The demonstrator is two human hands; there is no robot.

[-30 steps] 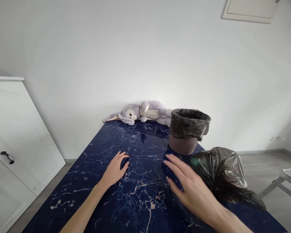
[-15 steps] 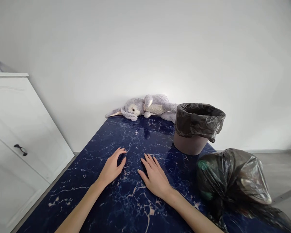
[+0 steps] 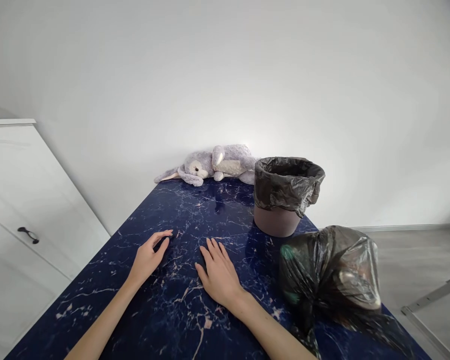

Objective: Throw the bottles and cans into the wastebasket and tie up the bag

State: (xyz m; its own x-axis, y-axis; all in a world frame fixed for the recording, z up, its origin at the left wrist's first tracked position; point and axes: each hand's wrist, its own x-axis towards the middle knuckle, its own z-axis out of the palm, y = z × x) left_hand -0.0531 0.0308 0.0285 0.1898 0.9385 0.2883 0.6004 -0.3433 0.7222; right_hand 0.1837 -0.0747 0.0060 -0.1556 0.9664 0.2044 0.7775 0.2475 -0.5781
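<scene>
My left hand (image 3: pixel 148 256) rests on its edge on the blue marbled tabletop (image 3: pixel 165 310), fingers curved and the thumb apart from them, holding nothing. Palm down beside it, my right hand (image 3: pixel 219 275) lies flat on the same surface with its fingers stretched out. To the right of that hand is a tied black garbage bag (image 3: pixel 330 270), filled, with green and pale contents showing through. Behind the bag stands a brownish trash bin (image 3: pixel 277 222), upright, its black liner (image 3: pixel 285 192) folded over the rim.
A grey plush rabbit (image 3: pixel 225 165) lies on its side at the table's far end against the white wall (image 3: pixel 225 70). On the left is a white cabinet (image 3: pixel 33 190) with a dark handle (image 3: pixel 28 235). A metal frame (image 3: pixel 431 300) stands on the floor at right.
The view has turned slightly right, so everything appears shifted to the left. The bin, bag and rabbit keep their places on the table; both hands stay resting on it.
</scene>
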